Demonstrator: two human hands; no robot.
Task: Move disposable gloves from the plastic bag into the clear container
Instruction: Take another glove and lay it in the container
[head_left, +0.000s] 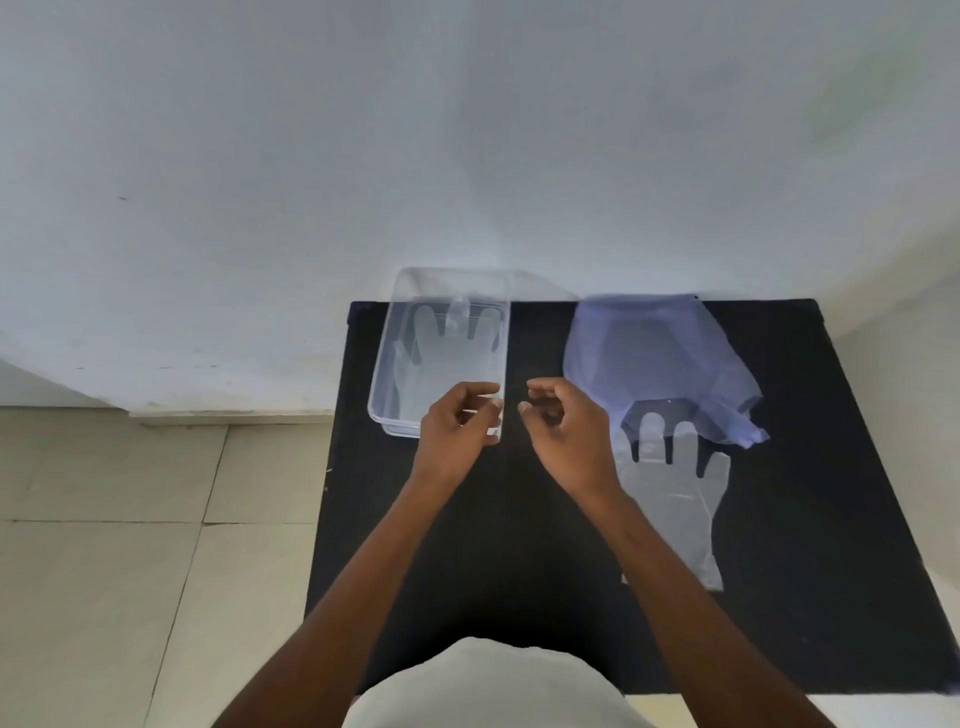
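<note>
A clear rectangular container (387, 364) sits at the back left of the black table (519, 571), with a see-through disposable glove (452, 343) lying flat inside it, fingers pointing away. A pale purple plastic bag (660, 353) lies at the back right. A second clear glove (675, 499) lies half out of the bag's mouth, cuff toward me. My left hand (457, 431) hovers over the container's near right corner, fingers loosely curled and holding nothing. My right hand (566, 431) floats between container and bag, fingers curled with nothing visible in them.
The table stands against a white wall (467, 156). Beige floor tiles (130, 545) lie to the left of the table. My light-coloured clothing (483, 686) fills the bottom middle of the view.
</note>
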